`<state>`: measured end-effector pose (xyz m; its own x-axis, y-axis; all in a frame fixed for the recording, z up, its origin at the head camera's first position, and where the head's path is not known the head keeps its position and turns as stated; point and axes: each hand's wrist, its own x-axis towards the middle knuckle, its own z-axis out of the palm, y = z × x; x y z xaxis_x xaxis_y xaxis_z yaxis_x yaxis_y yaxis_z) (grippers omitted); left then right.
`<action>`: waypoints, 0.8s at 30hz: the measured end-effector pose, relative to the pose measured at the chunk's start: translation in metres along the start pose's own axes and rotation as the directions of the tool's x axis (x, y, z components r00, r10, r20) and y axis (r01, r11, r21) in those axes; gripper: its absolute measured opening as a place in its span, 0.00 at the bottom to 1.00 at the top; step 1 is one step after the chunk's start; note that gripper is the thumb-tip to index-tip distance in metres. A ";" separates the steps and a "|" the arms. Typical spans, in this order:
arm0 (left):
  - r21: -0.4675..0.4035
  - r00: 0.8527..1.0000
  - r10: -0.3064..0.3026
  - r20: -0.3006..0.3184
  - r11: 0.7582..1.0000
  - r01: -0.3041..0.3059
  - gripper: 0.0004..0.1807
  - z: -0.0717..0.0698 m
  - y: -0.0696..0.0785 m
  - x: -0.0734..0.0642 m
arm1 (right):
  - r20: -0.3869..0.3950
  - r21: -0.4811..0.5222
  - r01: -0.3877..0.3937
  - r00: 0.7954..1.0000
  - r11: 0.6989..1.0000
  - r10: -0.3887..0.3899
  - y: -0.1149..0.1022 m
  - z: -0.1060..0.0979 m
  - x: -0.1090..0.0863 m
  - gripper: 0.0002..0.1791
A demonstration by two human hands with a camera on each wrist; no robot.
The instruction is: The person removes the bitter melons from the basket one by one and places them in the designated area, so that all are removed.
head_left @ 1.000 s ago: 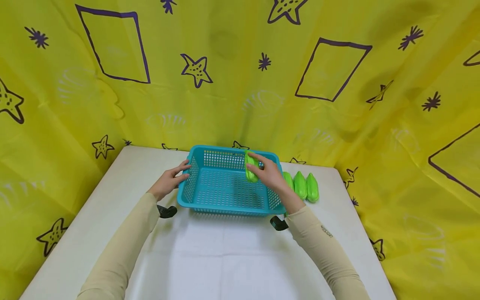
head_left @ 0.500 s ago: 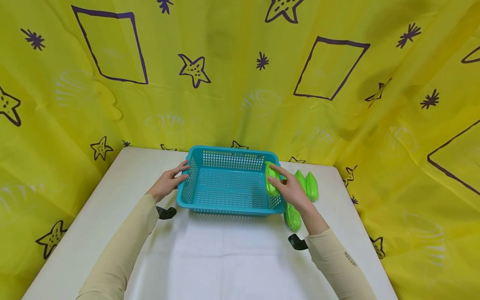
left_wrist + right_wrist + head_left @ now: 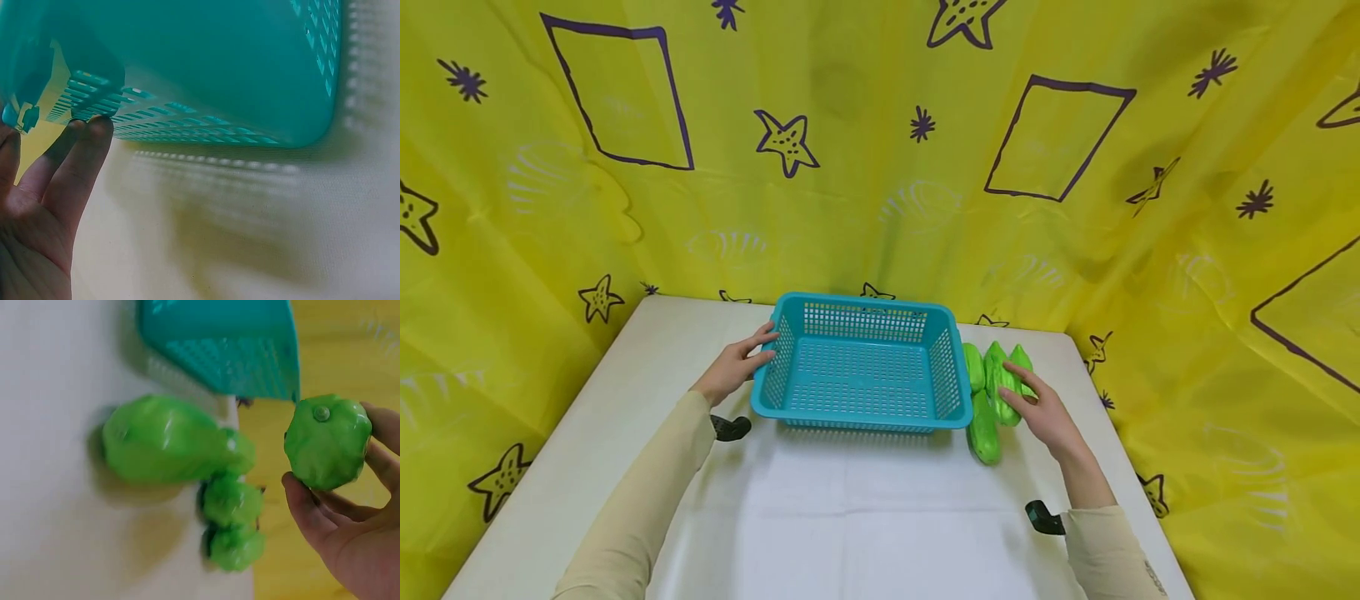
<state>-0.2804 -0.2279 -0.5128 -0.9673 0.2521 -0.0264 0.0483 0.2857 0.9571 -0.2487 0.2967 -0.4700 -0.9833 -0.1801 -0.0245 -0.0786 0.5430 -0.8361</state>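
Observation:
A turquoise slotted basket (image 3: 861,422) stands on the table. My left hand (image 3: 733,367) rests at its left end, fingers nearly straight and spread; in the left wrist view two fingertips (image 3: 99,128) touch the slotted side wall. To the right of the basket, my right hand (image 3: 1051,423) holds a bumpy green bitter melon (image 3: 328,444) between thumb and fingers, its stem end facing the right wrist camera. It is above the table, overlapping the melons behind it in the head view. Several like melons lie there, one bitter melon (image 3: 984,435) nearest the front.
A white table (image 3: 842,533) carries everything. A yellow curtain (image 3: 850,233) with starfish drawings hangs close behind the basket and along both sides. Black wrist devices sit below the left sleeve (image 3: 730,428) and right sleeve (image 3: 1045,518).
My right hand has moved right, out from over the basket, bringing the bitter melon with it to above the other melons. My left hand has stayed at the basket's left end.

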 end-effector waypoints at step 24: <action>0.009 1.000 0.009 0.003 1.000 -0.009 0.30 0.001 0.002 -0.002 | 0.142 -0.107 0.017 0.990 0.994 -0.001 0.056 -0.010 -0.024 0.31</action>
<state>-0.2785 -0.2272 -0.5109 -0.9662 0.2572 -0.0191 0.0590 0.2923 0.9545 -0.2309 0.3395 -0.5107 -0.9499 -0.2957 -0.1010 -0.1122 0.6245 -0.7729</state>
